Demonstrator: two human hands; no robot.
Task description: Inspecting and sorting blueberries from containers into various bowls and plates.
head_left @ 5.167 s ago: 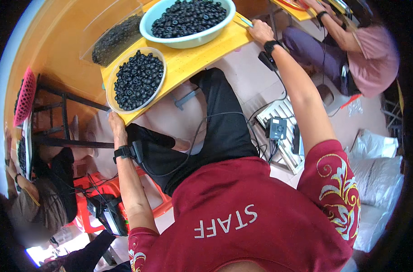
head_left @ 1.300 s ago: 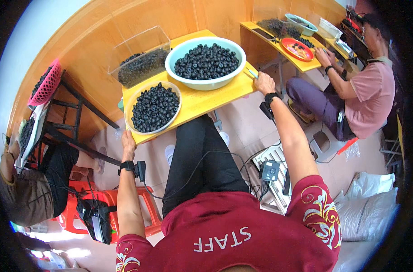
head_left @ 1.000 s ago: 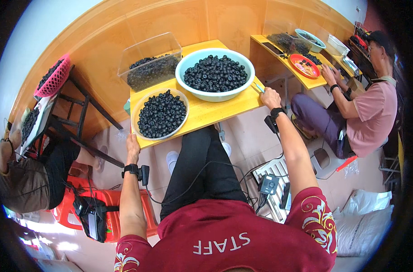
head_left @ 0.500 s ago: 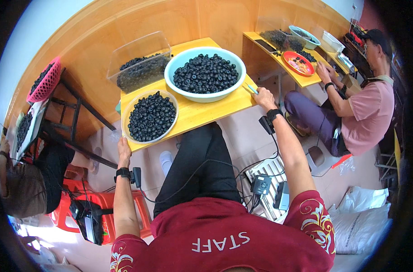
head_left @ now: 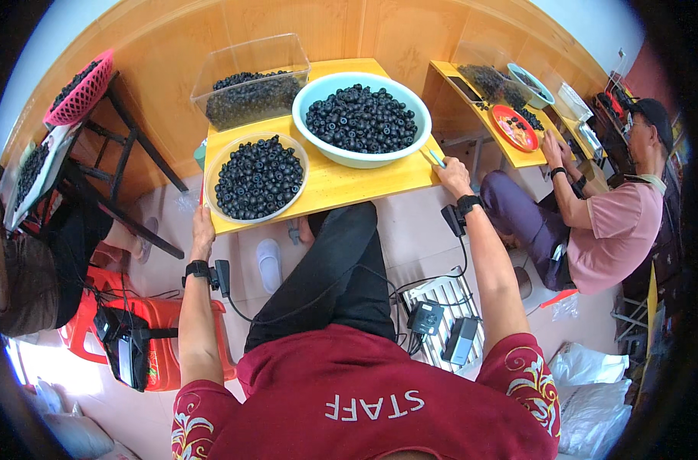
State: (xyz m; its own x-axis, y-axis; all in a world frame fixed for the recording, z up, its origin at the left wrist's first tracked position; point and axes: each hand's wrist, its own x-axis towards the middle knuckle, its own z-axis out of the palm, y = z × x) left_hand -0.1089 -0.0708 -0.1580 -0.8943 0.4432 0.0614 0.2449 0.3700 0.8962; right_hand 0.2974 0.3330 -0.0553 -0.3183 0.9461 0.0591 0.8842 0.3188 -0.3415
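Observation:
A yellow table (head_left: pixel 326 190) stands before me. My left hand (head_left: pixel 202 230) is closed on its left edge by the front corner, fingers partly hidden. At the right edge my right hand (head_left: pixel 454 176) is closed around a thin light-blue tool (head_left: pixel 438 159), its kind unclear, and rests against the table. Between the hands, a shallow clear round bowl (head_left: pixel 306 186) holds small black round pieces with holes (head_left: pixel 258 178). Behind it to the right, a large pale-blue basin (head_left: pixel 356 161) is heaped with similar pieces. A clear rectangular bin (head_left: pixel 249 61) of them stands at the back left.
At right, a co-worker (head_left: pixel 613 207) sits by another yellow table (head_left: pixel 527 159) with a red plate (head_left: pixel 515 129). A pink basket (head_left: pixel 80 96) is on a dark stool at left, near another person. Red stools (head_left: pixel 165 356), a slatted metal rack (head_left: pixel 441 295) with cabled devices and white sacks (head_left: pixel 590 406) surround me.
The view has shifted, so the table and both side areas appear higher. My hands stay at the table's edges. More of a slipper shows under the table.

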